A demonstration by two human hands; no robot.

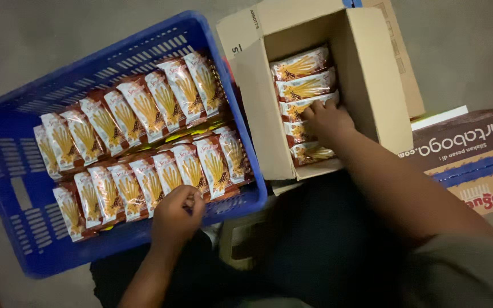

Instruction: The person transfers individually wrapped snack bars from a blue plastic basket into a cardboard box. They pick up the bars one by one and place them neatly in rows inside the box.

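I see my left hand (177, 215) at the near edge of the blue crate (7, 171), fingers curled and pinching the end of one snack packet (169, 174) in the front row. The crate holds two rows of these packets (138, 108), overlapped on a slant, and its left end is bare. My right hand (326, 121) is down inside the cardboard box (372, 80), resting on a stack of the same packets (303, 85); its fingers lie on them, but I cannot tell whether they grip any. The box wall stands between crate and stack. More printed cartons (469, 154) lie to the right, touching the box. My dark trousers (315, 245) fill the space below.
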